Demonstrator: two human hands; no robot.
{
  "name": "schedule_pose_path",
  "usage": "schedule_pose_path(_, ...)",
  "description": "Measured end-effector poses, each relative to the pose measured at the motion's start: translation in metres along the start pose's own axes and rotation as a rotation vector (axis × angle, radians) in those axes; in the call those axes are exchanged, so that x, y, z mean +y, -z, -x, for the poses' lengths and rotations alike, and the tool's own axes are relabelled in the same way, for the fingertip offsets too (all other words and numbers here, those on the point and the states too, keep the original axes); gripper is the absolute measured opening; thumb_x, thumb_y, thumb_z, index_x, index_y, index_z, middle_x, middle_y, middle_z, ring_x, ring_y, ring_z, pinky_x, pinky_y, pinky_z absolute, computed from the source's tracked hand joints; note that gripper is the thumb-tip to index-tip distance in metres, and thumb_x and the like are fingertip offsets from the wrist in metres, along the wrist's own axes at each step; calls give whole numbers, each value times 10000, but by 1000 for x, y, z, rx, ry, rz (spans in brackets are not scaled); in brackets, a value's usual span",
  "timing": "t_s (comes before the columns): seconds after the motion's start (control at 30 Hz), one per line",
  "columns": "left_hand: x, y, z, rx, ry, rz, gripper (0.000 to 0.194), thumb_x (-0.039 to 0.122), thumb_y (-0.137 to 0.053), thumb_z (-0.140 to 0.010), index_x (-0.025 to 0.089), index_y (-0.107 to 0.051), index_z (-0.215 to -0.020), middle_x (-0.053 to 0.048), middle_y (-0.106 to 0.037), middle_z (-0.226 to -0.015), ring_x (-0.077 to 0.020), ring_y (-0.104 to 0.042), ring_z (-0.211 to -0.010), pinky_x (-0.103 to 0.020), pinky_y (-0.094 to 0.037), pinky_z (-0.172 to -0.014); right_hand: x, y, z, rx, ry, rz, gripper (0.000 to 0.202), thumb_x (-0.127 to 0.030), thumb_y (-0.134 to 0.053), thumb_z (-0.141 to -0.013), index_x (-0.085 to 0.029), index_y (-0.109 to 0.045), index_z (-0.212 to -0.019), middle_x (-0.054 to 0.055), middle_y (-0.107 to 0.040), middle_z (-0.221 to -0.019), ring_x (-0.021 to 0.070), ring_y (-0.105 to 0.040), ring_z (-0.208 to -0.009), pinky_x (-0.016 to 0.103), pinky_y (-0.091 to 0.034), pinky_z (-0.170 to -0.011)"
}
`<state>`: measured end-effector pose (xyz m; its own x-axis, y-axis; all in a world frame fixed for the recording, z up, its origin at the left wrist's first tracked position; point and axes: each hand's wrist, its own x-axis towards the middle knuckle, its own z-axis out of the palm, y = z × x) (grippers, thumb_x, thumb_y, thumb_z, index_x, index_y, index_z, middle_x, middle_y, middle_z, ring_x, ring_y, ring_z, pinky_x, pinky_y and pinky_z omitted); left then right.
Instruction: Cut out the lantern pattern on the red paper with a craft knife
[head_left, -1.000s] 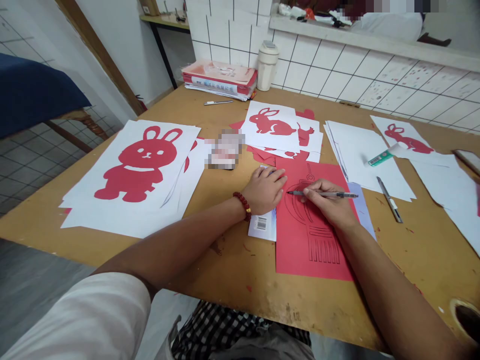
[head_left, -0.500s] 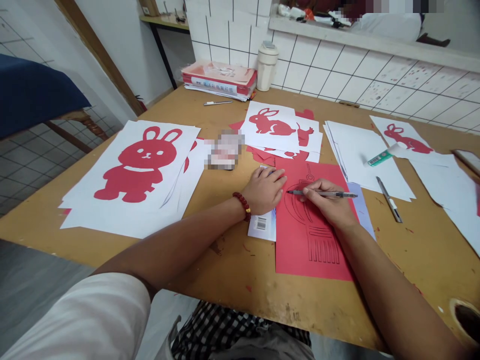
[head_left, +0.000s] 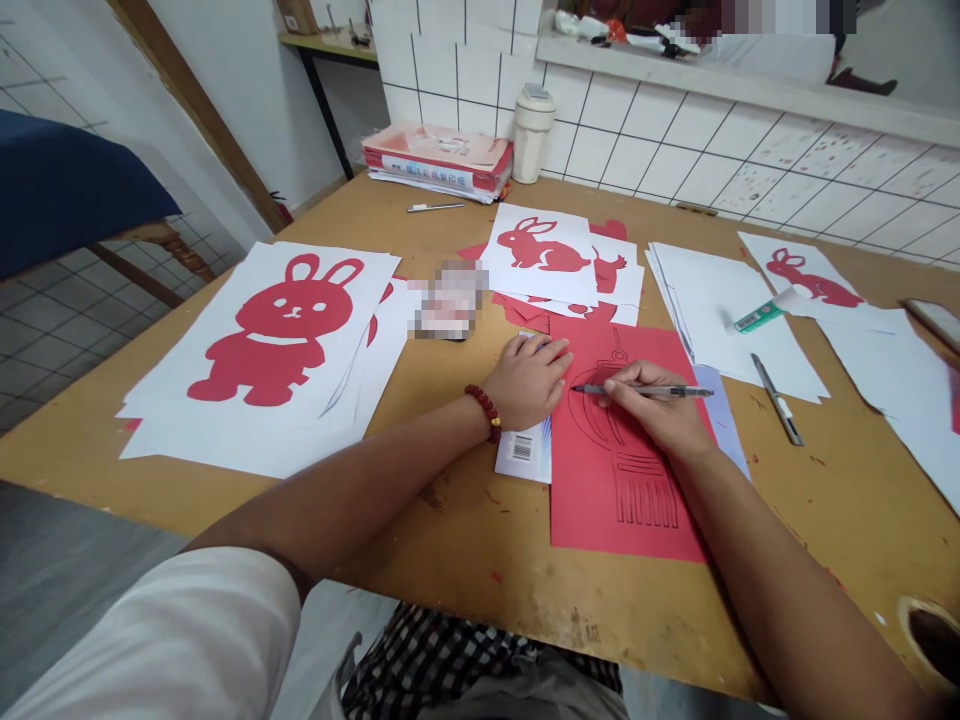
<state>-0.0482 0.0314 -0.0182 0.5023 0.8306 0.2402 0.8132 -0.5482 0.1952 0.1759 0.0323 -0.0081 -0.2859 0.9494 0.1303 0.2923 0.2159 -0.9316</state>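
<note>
A sheet of red paper lies in front of me, bearing a dark line drawing of a tasselled lantern. My right hand is closed around a pen. The pen's tip rests at the curved outline on the lantern's left side. Flat on the paper's left edge is my left hand, its fingers spread and holding nothing. Beneath the red sheet is a booklet with a barcode, partly covered. My right hand hides part of the drawing.
Rabbit cutouts on white sheets lie left, behind and far right. A utility knife and glue stick are to the right. A paper pack and white cup stand at the back.
The pen tip has shifted very slightly down and left along the lantern's outline. My left hand stays in place.
</note>
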Motion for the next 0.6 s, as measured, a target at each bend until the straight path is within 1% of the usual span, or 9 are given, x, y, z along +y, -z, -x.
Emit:
schedule_pose_path(0.3,0,1,0,-1,0,6,455,275,-366,-1001,161,-567,-1393,-98,-488,-1533,-296,-411,-1387,-517,-282,-1170,-4,0,0,-21,3,5,214,-419,-741,-847,-233,-699,-751,30,-739,-734,201,-686,-734,368,-536,-757)
schedule_pose_path(0.6,2,4,-1,-41,15,3,461,271,-373,-1005,144,-551,-1412,-91,-466,-1552,-304,-401,-1399,-518,-271,-1180,-5,1,1,-32,3,-4,217,-418,-758,-838,-226,-703,-752,37,-742,-741,196,-684,-734,355,-538,-742)
